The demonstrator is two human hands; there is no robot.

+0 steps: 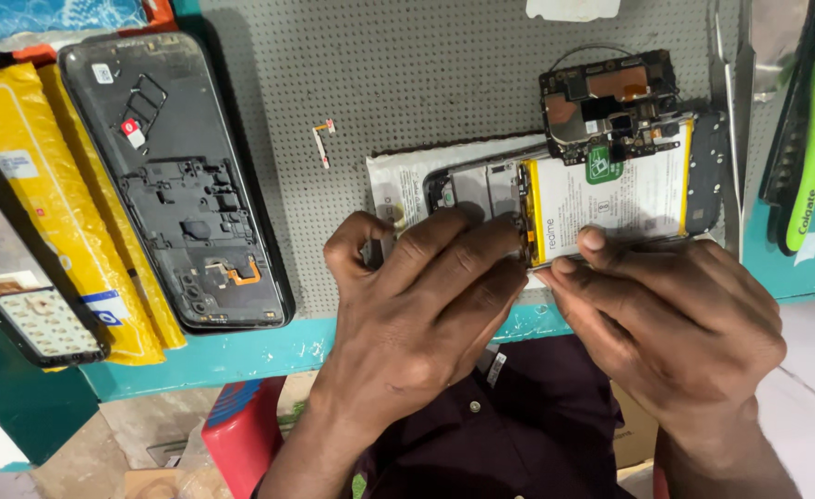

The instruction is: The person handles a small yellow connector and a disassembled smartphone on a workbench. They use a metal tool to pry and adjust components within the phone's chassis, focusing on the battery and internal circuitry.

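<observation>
Head view: my left hand (416,305) and right hand (675,314) both pinch the opened phone (573,194); black back cover (181,176) at nine o'clock.

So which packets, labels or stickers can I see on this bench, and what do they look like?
Yellow packets: far left, long, flat, with a blue and white corner.
Battery label: white with yellow edges, on the open phone under both hands.
Green sticker: small square, on the battery's top edge.
White sticker: tiny, on the black phone shell.

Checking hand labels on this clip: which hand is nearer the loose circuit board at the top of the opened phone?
Right. The right hand grips the opened phone just below the circuit board. The left hand holds the phone's other end, farther left of the board.
</observation>
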